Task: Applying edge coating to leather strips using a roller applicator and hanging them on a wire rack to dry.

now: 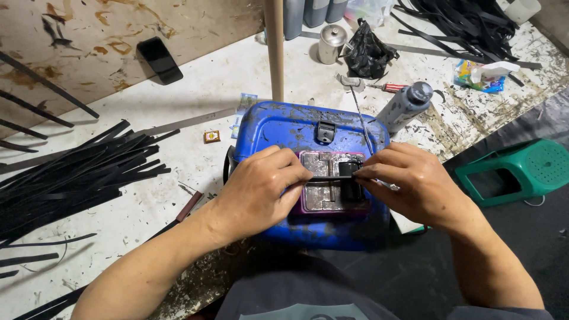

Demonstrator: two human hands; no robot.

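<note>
A blue plastic box (278, 127) lies on the worktable with a stained metal plate (323, 195) on top. My left hand (261, 186) and my right hand (409, 178) meet over the plate, both pinching a thin black strip (332, 177) held flat across it. At my right fingertips the strip passes through a small black buckle-like piece (351, 172). A thin metal rod (361, 121) leans on the box behind my right hand.
A heap of black strips (71, 175) lies at the left, more (468, 21) at the back right. A grey bottle (406, 105), metal cup (330, 42), black bag (367, 52), screwdriver (388, 88), phone (159, 59) and wooden pole (274, 47) stand around. A green stool (515, 169) sits right.
</note>
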